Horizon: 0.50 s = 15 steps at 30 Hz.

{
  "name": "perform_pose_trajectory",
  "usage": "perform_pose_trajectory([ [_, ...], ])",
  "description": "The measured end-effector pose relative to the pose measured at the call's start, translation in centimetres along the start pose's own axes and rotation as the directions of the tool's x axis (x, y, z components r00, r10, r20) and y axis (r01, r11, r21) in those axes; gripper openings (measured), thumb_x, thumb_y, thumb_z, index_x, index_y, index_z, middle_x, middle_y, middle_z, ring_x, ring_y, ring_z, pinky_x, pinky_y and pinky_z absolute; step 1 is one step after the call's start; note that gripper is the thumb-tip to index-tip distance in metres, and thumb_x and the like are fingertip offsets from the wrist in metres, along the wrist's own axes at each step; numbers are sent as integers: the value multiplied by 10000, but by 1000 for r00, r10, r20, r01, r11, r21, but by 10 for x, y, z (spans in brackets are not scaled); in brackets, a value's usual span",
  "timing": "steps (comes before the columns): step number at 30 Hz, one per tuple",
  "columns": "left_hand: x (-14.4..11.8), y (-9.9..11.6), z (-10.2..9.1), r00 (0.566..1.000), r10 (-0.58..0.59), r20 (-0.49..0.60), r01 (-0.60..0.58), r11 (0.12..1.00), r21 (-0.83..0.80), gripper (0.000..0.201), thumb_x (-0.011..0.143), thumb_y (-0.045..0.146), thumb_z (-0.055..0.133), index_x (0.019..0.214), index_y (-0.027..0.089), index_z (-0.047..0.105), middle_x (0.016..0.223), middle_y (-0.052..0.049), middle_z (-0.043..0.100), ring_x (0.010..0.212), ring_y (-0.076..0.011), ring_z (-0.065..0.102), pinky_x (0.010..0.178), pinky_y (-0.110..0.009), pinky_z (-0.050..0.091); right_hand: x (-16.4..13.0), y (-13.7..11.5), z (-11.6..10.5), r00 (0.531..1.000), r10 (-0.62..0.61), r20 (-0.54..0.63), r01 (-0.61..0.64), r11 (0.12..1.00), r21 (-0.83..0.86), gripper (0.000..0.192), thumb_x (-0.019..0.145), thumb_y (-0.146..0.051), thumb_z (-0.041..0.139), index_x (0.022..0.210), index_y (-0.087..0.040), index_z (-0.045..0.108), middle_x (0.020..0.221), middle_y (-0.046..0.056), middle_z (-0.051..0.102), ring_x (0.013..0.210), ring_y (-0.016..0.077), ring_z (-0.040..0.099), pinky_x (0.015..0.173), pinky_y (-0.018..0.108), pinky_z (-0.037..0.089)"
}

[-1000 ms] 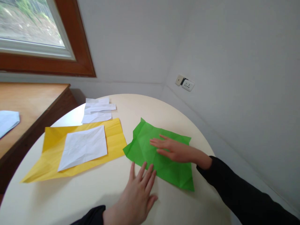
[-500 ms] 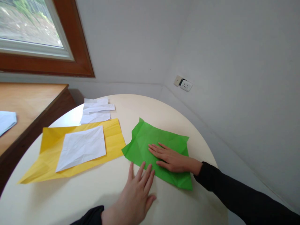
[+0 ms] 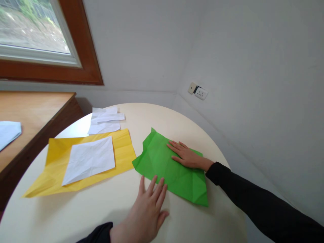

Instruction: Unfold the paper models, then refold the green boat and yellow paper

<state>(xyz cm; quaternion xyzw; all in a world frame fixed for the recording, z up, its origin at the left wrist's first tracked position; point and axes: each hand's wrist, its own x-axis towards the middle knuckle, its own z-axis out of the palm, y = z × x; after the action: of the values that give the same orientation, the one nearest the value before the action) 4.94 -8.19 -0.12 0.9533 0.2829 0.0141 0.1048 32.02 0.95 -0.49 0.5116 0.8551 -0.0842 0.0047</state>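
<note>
A creased sheet of green paper (image 3: 157, 158) lies on the round cream table (image 3: 106, 209), its corners curling up a little. My right hand (image 3: 186, 156) rests flat on the upper right part of this sheet, fingers stretched out. Spread fingers of my left hand (image 3: 146, 209) reach the sheet's near edge, the palm over the tabletop; neither hand grips anything. To the left is a wrinkled sheet of yellow paper (image 3: 124, 148) with a smaller white sheet (image 3: 89, 160) on top of it.
Several white paper pieces (image 3: 105, 125) overlap near the table's far left edge. A wooden desk (image 3: 37, 108) with a pale blue folded item (image 3: 8, 133) stands at the left. Wall sockets (image 3: 201, 93) sit low on the wall behind, and a brown-framed window (image 3: 93, 72) is at upper left.
My right hand has slid up and slightly right across the green paper, toward its far edge. My left hand has stayed in place.
</note>
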Motion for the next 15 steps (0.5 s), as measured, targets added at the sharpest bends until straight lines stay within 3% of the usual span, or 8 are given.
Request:
perform_pose_trajectory([
  [7, -3, 1, 2, 999, -14, -50, 16, 999, 48, 574, 937, 464, 187, 1400, 154, 325, 1446, -111, 334, 1332, -334, 289, 1037, -646, 199, 6, 2, 5, 983, 169, -72, -172, 984, -49, 594, 936, -510, 135, 1451, -215, 172, 1512, 54, 193, 1389, 198, 180, 1135, 453, 142],
  [15, -9, -5, 20, 967, -71, -245, 105, 986, 131, 611, 917, 512, 262, 1390, 134, 346, 1430, -141, 372, 1328, -311, 303, 1064, -542, 234, 6, -9, 21, 869, 444, -217, -454, 891, 8, 611, 933, -504, 136, 1432, -168, 237, 1497, 86, 241, 1383, 238, 201, 1111, 515, 147],
])
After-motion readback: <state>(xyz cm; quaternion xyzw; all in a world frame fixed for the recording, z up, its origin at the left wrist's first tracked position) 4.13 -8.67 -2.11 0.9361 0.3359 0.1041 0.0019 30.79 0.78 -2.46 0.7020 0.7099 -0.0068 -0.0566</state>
